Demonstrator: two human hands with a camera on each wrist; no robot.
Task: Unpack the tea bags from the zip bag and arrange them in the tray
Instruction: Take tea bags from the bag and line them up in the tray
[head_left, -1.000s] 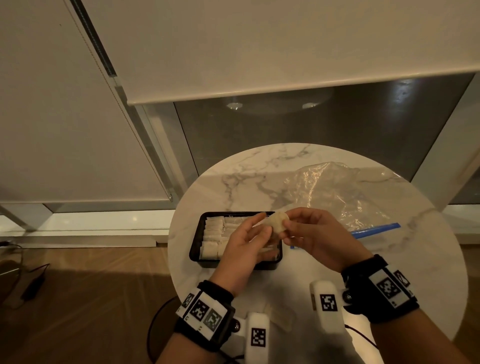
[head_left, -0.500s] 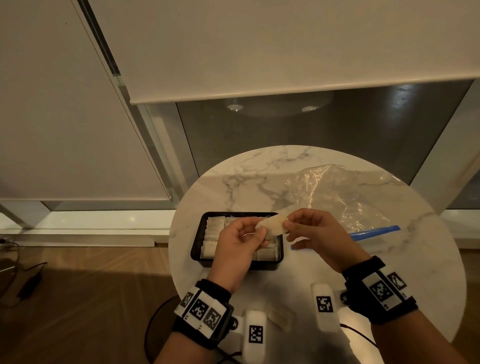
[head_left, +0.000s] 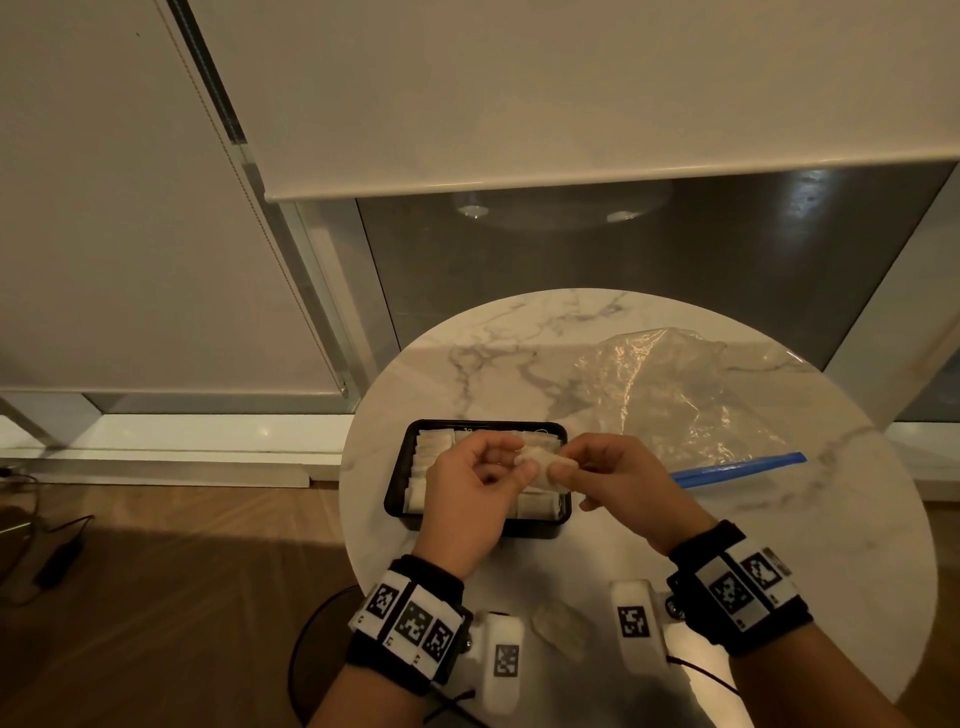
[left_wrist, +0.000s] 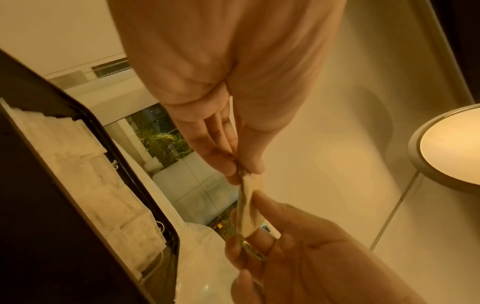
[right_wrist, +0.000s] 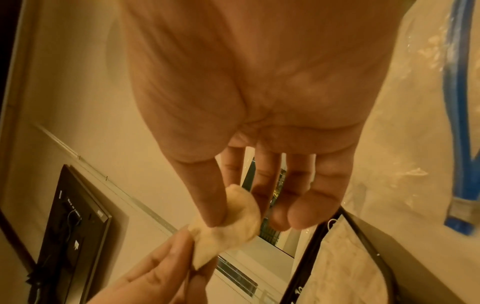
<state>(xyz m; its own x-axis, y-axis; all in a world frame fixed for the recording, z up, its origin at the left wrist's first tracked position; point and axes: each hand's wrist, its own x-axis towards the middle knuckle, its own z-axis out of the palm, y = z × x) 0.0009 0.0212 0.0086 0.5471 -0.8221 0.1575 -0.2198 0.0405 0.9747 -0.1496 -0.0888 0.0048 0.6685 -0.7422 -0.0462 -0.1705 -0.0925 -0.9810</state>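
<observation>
A small pale tea bag hangs just above the right half of the black tray. My left hand pinches its left end and my right hand pinches its right end. In the left wrist view the tea bag looks stretched between the left hand and the right hand's fingers. The right wrist view shows the thumb pressing the tea bag. Several tea bags lie in rows in the tray. The clear zip bag, with a blue zip strip, lies crumpled to the right.
The round marble table carries everything. A small clear wrapper lies near the front edge between my wrists. Wooden floor with a cable is on the left. A window with a roller blind stands behind the table.
The tea bag and both hands have come down and slightly left, over the tray. My left fingers have curled in from a looser touch to a pinch on the bag.
</observation>
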